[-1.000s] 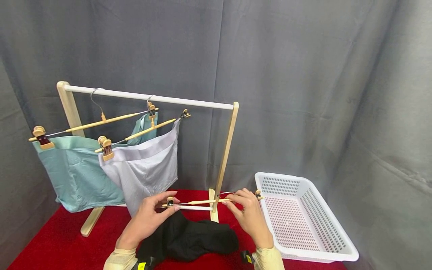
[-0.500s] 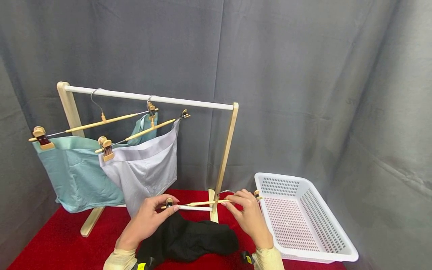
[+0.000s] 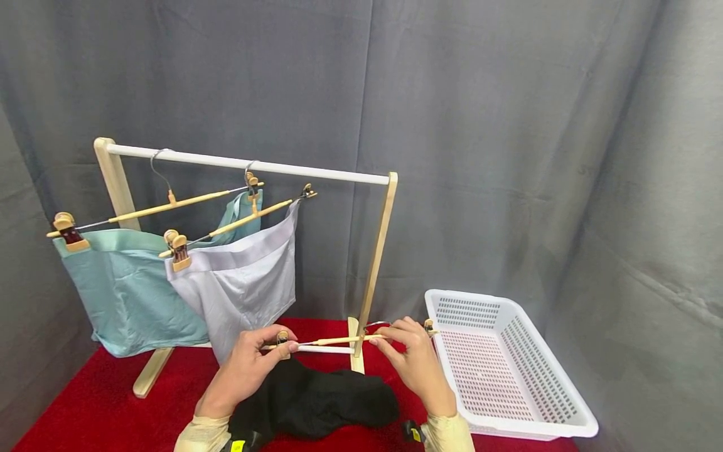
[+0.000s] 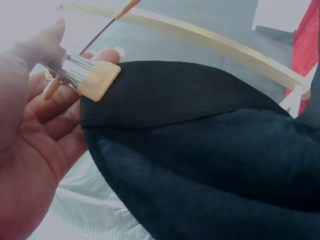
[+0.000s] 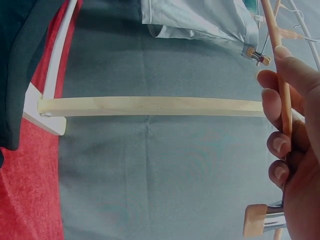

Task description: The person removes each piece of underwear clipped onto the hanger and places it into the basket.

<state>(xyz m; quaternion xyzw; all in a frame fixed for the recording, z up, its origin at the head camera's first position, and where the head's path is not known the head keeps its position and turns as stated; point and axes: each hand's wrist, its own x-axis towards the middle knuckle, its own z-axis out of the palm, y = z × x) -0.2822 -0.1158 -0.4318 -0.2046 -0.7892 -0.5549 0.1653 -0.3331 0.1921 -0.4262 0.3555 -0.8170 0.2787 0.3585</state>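
Observation:
A wooden clip hanger [image 3: 333,341] is held crosswise, low in front of the rack. My left hand [image 3: 248,367] pinches the clip at its left end between thumb and fingers. In the left wrist view that clip [image 4: 100,81] sits over the waistband corner of a black garment [image 4: 180,95], and the garment [image 3: 333,402] hangs down over the red cloth. My right hand [image 3: 415,358] grips the hanger bar [image 5: 284,105] right of its middle, fingers curled round it. The right-end clip [image 5: 255,221] has no fabric in it.
A wooden rack with a white rail [image 3: 316,169] stands at the back left. Teal briefs [image 3: 130,289] and lilac briefs [image 3: 248,270] hang from it on clip hangers. To the right is a white perforated basket [image 3: 565,383]. A grey curtain [image 3: 480,157] closes off the back.
The hanger has shifted very slightly left, and its left clip has tipped a little between my left thumb and fingers. Otherwise both hands keep their places.

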